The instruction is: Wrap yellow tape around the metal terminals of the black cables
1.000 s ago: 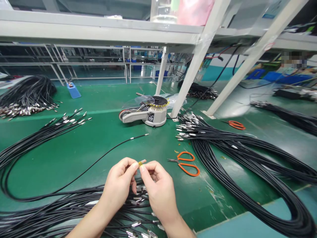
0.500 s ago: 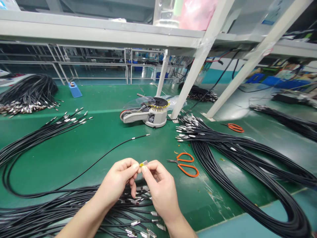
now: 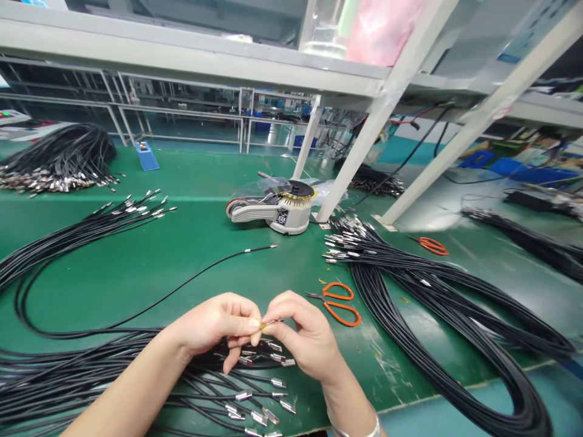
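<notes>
My left hand (image 3: 217, 328) and my right hand (image 3: 304, 335) meet at the fingertips over the near edge of the green bench. Both pinch one small metal cable tip with a yellow band (image 3: 268, 324), the fingers of each hand curled shut round it. Under my hands lies a bundle of black cables with silver end sleeves (image 3: 255, 388). A single black cable (image 3: 200, 273) runs across the mat ahead of them.
A grey tape dispenser (image 3: 277, 209) stands mid-bench by a white shelf post (image 3: 359, 139). Orange scissors (image 3: 339, 303) lie right of my hands, another pair (image 3: 430, 245) farther right. Black cable bundles lie at right (image 3: 455, 309), left (image 3: 91, 227) and far left (image 3: 59, 158).
My hands have dropped lower and closer to the cable bundle, and the yellow-banded tip is now tucked deeper between the fingers. The view has tilted slightly.
</notes>
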`<state>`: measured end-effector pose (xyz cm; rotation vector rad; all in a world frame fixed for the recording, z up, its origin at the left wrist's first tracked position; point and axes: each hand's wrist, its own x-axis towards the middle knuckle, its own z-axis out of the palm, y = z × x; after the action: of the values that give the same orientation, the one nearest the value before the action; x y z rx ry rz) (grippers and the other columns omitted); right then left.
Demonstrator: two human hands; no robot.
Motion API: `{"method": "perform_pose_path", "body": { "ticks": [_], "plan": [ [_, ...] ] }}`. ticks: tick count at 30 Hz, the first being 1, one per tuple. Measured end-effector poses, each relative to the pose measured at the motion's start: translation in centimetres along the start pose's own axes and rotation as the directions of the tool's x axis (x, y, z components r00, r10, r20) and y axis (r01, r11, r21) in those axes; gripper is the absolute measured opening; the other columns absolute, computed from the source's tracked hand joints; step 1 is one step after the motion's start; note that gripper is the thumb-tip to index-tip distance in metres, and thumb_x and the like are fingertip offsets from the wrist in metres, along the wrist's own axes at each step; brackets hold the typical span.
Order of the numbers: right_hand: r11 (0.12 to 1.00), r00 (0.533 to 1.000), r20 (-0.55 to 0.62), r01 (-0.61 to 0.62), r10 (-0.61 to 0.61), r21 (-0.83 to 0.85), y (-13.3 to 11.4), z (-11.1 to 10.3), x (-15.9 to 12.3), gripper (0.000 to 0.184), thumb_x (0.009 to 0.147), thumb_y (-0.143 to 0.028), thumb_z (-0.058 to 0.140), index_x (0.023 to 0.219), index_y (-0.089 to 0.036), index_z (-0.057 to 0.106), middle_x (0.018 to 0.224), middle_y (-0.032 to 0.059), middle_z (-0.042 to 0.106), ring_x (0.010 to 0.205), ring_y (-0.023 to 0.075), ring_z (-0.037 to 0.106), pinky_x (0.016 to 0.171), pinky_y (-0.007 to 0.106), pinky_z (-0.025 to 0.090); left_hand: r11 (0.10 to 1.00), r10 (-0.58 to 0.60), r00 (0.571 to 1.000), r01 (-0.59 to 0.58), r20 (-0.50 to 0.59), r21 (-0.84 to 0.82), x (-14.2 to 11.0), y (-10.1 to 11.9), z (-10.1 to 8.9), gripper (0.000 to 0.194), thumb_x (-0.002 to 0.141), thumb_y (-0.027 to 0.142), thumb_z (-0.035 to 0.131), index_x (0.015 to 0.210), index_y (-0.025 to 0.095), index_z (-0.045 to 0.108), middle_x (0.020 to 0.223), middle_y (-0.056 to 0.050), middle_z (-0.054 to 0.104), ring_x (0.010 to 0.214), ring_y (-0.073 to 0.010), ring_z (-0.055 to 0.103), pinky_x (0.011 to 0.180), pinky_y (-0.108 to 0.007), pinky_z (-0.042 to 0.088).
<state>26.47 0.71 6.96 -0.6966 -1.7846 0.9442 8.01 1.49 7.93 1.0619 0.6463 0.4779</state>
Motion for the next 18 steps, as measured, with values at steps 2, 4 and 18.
{"method": "perform_pose_path", "body": {
  "ticks": [2, 4, 18],
  "plan": [
    [0.992, 0.994, 0.012, -0.11, 0.11, 0.058, 0.1, -0.7, -0.1, 0.013, 0.077, -0.016, 0.064, 0.088, -0.023, 0.068, 0.083, 0.0023, 0.062, 0.078, 0.0147, 0.058, 0.071, 0.028, 0.047, 0.98, 0.05, 0.986, -0.017, -0.159, 0.2, -0.1, 0.4, 0.8, 0.025, 0.076, 0.037, 0.056, 0.067, 0.014, 0.055, 0.049, 0.007, 0.042, 0.035, -0.0062, 0.045, 0.035, -0.017, 0.035],
    [0.959, 0.967, 0.015, -0.253, 0.254, 0.13, 0.1, -1.4, -0.3, 0.015, 0.078, -0.021, 0.064, 0.093, -0.022, 0.066, 0.087, 0.0029, 0.061, 0.079, 0.0151, 0.058, 0.071, 0.028, 0.047, 0.919, 0.132, 0.942, 0.0, -0.309, 0.394, -0.1, 0.8, 1.7, 0.024, 0.08, 0.036, 0.05, 0.068, 0.016, 0.052, 0.054, 0.007, 0.043, 0.039, -0.0064, 0.047, 0.04, -0.018, 0.035],
    [0.911, 0.91, 0.045, -0.409, 0.411, -0.045, -1.0, -2.2, -0.8, 0.011, 0.078, -0.022, 0.057, 0.068, -0.017, 0.058, 0.068, -0.0009, 0.056, 0.065, 0.0119, 0.051, 0.061, 0.023, 0.042, 0.656, 0.314, 0.903, 0.017, -0.293, 0.754, 1.4, 0.7, 3.8, 0.02, 0.081, 0.025, 0.051, 0.065, 0.017, 0.058, 0.065, 0.004, 0.051, 0.064, -0.0094, 0.049, 0.061, -0.02, 0.036]
  ]
}}
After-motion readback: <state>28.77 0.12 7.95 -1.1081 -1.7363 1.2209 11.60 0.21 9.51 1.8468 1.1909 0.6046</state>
